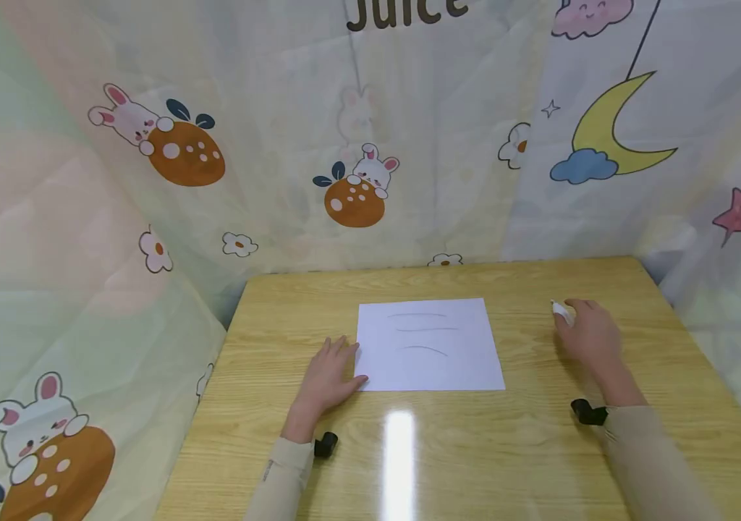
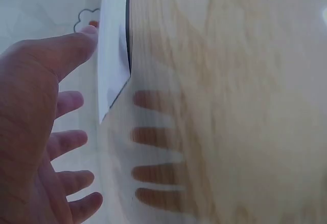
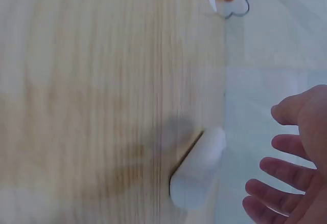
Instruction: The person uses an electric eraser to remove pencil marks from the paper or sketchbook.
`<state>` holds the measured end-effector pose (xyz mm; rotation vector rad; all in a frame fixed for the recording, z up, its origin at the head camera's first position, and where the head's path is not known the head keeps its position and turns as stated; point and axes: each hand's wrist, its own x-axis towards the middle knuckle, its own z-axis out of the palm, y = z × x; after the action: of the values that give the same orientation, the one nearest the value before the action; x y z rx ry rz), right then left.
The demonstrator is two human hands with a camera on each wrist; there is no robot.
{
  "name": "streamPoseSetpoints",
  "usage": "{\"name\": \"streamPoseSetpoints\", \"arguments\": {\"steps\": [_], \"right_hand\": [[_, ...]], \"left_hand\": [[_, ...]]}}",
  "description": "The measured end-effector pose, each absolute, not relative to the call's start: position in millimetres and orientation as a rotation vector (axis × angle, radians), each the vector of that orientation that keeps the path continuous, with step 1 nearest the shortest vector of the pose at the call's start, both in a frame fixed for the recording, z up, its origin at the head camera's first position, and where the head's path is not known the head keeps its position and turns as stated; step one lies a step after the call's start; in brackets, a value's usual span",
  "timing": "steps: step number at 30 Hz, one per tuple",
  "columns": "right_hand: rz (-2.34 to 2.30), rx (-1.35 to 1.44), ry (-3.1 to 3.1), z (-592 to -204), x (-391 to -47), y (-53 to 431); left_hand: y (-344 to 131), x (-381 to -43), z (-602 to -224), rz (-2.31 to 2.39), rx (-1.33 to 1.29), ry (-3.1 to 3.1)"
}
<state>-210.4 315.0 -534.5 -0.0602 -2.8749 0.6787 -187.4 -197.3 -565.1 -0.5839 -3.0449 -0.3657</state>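
Observation:
A white sheet of paper [image 1: 432,369] lies on the wooden table, with two nearly straight lines and one curved line drawn across it in thin grey. At its left edge is my left hand [image 1: 328,376], fingers spread and the thumb at the lower left corner. The left wrist view shows that thumb beside the sheet's edge [image 2: 113,45]. Over on the right, my right hand [image 1: 592,334] is close above a small white object [image 3: 196,170], long and rounded at the ends. Its fingers are loosely bent and stand apart from the object in the right wrist view.
The wooden table [image 1: 475,449] ends at a printed cloth backdrop [image 1: 266,145] with rabbits and flowers, which also hangs along both sides. A bright light reflection lies on the tabletop in front of the paper. Each wrist wears a small black camera [image 1: 326,445].

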Motion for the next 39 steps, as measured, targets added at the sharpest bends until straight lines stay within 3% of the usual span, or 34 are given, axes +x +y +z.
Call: {"name": "streamPoseSetpoints", "arguments": {"steps": [25,39], "right_hand": [[0.807,-0.235,-2.989,-550,-226,334],[0.817,-0.286,-2.977,-559,-230,335]], "left_hand": [[-166,-203,-568,-0.397,-0.797,-3.038],[-145,-209,-566,-0.424,-0.75,-3.126]]}}
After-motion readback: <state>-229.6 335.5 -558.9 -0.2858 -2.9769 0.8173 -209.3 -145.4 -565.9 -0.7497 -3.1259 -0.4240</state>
